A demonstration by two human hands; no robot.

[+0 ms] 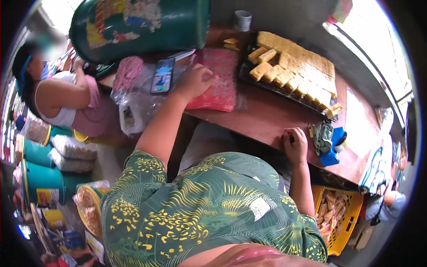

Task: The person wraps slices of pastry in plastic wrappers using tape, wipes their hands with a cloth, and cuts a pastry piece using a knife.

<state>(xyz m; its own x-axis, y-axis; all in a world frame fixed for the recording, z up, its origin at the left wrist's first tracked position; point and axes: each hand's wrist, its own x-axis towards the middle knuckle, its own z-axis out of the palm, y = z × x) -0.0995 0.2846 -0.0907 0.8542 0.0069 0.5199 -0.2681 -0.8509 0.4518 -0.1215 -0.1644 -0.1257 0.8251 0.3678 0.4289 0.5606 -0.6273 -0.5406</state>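
My left hand [195,81] is over a stack of red printed plastic bags [224,84] on the table, its fingers curled together. Whether a bag is pinched in them I cannot make out. Beside that hand lies a phone [163,75] with its screen lit. My right hand [297,143] rests at the table's near edge with fingers loosely curled and nothing visible in them. Close to its right are a bundled greenish cloth [323,138] and a blue tape dispenser-like object [331,153]. A dark tray [249,73] holds rows of yellow bread-like bars [298,62], farther off.
A big green drum [142,26] lies at the back left, near a white mug [243,21]. Pink string [128,73] and clear plastic [142,100] lie left. A yellow crate [344,222] of packed goods stands below right. Another person [58,98] is at the left.
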